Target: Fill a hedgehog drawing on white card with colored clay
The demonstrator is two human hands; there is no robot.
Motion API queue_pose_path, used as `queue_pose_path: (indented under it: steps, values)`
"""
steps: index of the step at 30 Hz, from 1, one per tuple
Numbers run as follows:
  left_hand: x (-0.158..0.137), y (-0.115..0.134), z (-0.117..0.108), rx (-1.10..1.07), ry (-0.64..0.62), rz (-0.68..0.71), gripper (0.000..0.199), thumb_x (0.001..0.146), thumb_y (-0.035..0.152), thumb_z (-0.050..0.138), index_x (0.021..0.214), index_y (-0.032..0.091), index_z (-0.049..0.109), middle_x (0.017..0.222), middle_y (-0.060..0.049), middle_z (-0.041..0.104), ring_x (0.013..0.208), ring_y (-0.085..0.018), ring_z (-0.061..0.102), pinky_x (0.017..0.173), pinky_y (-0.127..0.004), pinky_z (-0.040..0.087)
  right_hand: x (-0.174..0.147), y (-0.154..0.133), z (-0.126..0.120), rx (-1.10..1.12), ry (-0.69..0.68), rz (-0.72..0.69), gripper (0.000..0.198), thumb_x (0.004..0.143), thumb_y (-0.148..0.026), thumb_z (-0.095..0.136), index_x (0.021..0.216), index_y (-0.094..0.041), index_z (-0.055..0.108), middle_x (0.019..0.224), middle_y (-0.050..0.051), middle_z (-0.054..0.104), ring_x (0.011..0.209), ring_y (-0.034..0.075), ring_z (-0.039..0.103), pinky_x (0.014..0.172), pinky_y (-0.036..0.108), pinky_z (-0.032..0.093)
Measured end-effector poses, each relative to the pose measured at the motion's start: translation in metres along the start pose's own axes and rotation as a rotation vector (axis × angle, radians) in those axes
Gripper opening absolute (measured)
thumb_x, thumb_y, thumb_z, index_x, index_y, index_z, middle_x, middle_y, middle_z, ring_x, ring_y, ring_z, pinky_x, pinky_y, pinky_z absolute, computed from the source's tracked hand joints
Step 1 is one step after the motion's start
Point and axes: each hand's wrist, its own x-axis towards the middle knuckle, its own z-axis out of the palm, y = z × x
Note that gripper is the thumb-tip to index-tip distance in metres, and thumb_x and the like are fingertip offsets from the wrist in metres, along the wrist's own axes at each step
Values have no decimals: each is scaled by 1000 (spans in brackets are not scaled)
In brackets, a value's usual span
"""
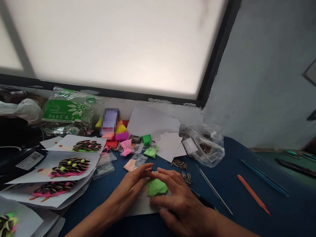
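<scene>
A flattened lump of bright green clay (156,187) lies on a white paper sheet (142,205) on the blue table (237,204). My left hand (129,191) rests at the clay's left edge, fingertips touching it. My right hand (176,197) curves around the clay's right and near side, fingers spread and pressing on it. The fingertips of both hands meet just above the lump.
Finished sheets with sunflower-seed hedgehogs on pink and green clay (70,166) are stacked at left. Small clay packets (127,147), loose seeds (179,164), a seed bag (206,144), blank cards (170,144) and modelling sticks (253,194) surround the hands. A bright window fills the top.
</scene>
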Motion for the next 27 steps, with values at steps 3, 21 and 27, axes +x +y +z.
queue_pose_path:
  steps: [3,21,27]
  values:
    - [1,-4,0,-7,-1,15,54,81,23,42,135,21,48,127,-7,66,127,-27,52,109,-45,36,0,-1,0,-18,4,5,23,88,-22,53,103,-24,71,155,5,31,143,30,24,114,49,22]
    - [-10,9,-8,198,-256,7,92,75,29,67,154,26,20,159,-7,28,145,-32,24,118,-49,21,0,0,3,-38,24,45,23,92,-30,53,106,-26,71,149,8,39,140,29,29,113,50,22]
    - [-10,9,-7,264,-244,12,96,67,16,63,153,28,22,157,-4,33,144,-31,26,117,-49,23,-5,4,6,-127,191,1,24,96,-28,49,102,-21,71,144,12,45,137,30,34,110,50,27]
